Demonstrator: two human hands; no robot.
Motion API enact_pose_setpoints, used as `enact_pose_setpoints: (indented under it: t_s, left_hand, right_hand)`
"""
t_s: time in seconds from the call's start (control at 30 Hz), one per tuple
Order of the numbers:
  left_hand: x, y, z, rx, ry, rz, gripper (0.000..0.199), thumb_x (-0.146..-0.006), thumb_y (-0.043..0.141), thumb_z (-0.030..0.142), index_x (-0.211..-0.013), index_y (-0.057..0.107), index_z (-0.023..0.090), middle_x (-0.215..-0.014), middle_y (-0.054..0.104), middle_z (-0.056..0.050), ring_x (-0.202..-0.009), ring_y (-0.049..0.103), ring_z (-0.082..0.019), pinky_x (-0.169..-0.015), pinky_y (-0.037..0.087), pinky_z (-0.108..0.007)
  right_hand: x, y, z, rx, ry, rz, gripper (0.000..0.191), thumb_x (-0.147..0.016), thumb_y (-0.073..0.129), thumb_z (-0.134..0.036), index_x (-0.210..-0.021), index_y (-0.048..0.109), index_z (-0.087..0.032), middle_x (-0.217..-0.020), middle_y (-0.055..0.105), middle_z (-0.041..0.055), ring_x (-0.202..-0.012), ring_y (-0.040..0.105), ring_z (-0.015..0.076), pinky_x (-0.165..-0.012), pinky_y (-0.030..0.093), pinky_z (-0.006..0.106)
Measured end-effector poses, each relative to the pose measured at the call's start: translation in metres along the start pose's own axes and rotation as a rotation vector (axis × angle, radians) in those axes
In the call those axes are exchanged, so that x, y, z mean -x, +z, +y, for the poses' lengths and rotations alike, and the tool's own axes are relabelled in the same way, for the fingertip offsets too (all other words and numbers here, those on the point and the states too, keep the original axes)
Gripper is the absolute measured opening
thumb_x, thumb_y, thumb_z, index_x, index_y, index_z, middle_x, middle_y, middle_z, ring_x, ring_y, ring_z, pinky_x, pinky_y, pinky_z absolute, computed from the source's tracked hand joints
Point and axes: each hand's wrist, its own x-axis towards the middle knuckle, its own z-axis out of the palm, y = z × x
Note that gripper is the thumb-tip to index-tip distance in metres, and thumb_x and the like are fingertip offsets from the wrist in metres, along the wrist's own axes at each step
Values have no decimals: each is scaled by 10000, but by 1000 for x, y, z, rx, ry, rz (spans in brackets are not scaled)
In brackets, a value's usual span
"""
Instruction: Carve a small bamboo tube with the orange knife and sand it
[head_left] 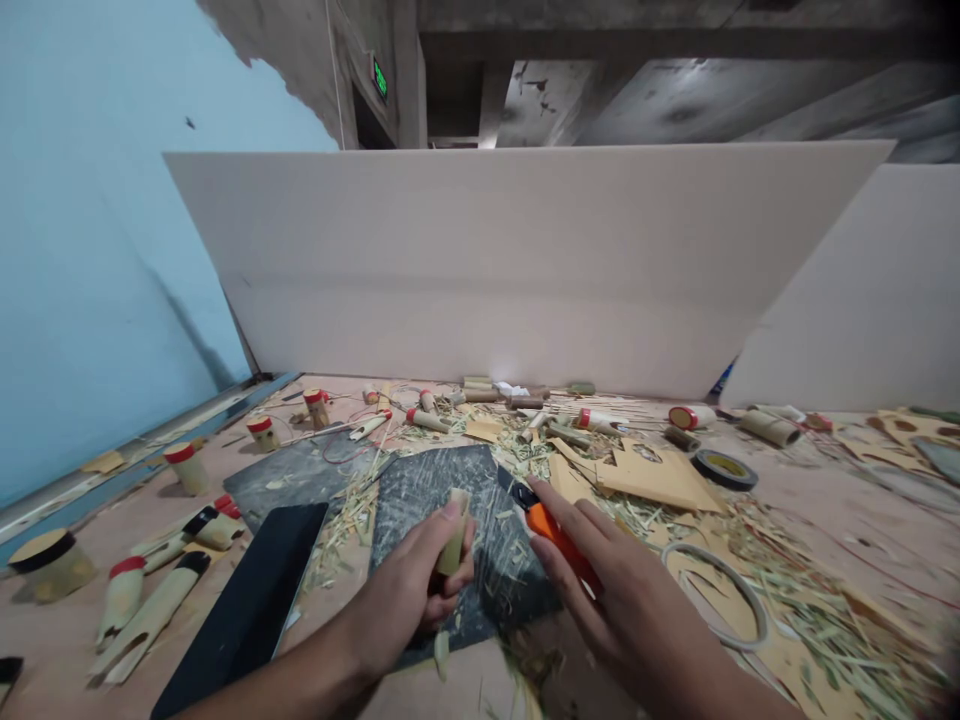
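Observation:
My left hand [439,570] is closed around a short pale-green piece of bamboo [452,545], held upright with its top end showing above the thumb. To its right, my right hand [600,560] grips an orange utility knife [559,540]. The knife's dark blade [510,482] points up and to the left, apart from the bamboo. Both hands are over a scratched dark cutting mat [420,480] strewn with shavings. A pale sliver [441,650] shows just below my left hand.
Left of the mat lies a long black slab [247,600], with several red- and black-banded bamboo tubes [187,468] beyond. At right are yellow board scraps [652,475], black tape [724,468], a pale ring [750,600] and heaped shavings [847,640]. A white panel [510,260] stands behind.

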Motion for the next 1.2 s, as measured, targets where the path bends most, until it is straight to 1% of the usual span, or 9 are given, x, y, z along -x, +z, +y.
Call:
enact_pose_setpoints:
  t_s: [0.1,0.17,0.3,0.4,0.47,0.63,0.9,1.0,1.2]
  left_hand:
    - [0,-1,1,86,-46,-73,571,-899,396,806,-907,417,236,-676,404,85,-503,236,-70,-489,158,-218]
    - [0,-2,2,104,-103,-88,601,-872,381,844,-883,384,243,-657,366,96,-493,203,-66,-490,141,-219]
    - [3,0,4,62,-106,-27,605,-865,416,852,-942,408,252,-662,351,105,-482,161,-55,-484,103,-215]
    - [5,1,5,17,-93,24,552,-892,473,788,-1072,432,268,-670,349,110,-481,141,-57,-479,92,-214]
    - [6,1,5,19,-78,10,503,-909,493,735,-1111,423,280,-676,347,112,-486,124,-61,-474,91,-212]
    - [8,2,9,50,-76,4,468,-889,594,604,-1171,391,291,-717,362,109,-512,144,-56,-484,100,-203]
    - [10,4,7,6,-62,-6,522,-873,654,592,-1203,455,240,-696,421,96,-521,227,-62,-471,130,-209]
    - [11,4,4,-58,-3,10,590,-890,712,551,-1330,455,253,-679,431,99,-541,320,-71,-507,263,-185]
    - [9,7,4,-121,119,-19,506,-827,817,506,-1164,611,191,-947,641,-15,-799,577,-133,-730,465,-227]
  right_hand:
    - [-4,0,1,-250,181,-49,482,-1019,457,-552,-1351,617,-241,-1034,741,115,-923,726,272,-767,603,391]
    - [-6,2,-2,-532,433,-200,548,-1001,381,-680,-1035,700,-236,-701,690,36,-619,675,215,-549,560,307]
    - [-8,3,-8,-908,758,-433,736,-962,217,-809,-703,584,-227,-432,460,-58,-321,400,116,-362,374,216]
    - [-7,1,-11,-744,563,-284,638,-978,333,-761,-766,617,-231,-590,622,-13,-486,577,159,-451,484,242]
    - [-6,0,-11,-568,359,-150,512,-1003,418,-677,-930,683,-244,-873,751,40,-804,712,219,-685,596,303]
    - [1,3,0,-326,96,-115,462,-1053,459,-501,-1422,596,-258,-1370,678,110,-1302,602,280,-1089,489,454]
    - [2,1,7,-92,-115,-217,492,-1057,480,-325,-1548,460,-320,-1106,682,92,-892,710,205,-791,592,349]
    - [1,1,8,-9,-167,-232,522,-1048,496,-295,-1562,422,-344,-1105,649,84,-816,691,188,-723,568,318]
    - [7,14,13,80,-312,-229,654,-1035,535,-257,-1614,276,-417,-953,609,24,-706,618,155,-609,458,248]
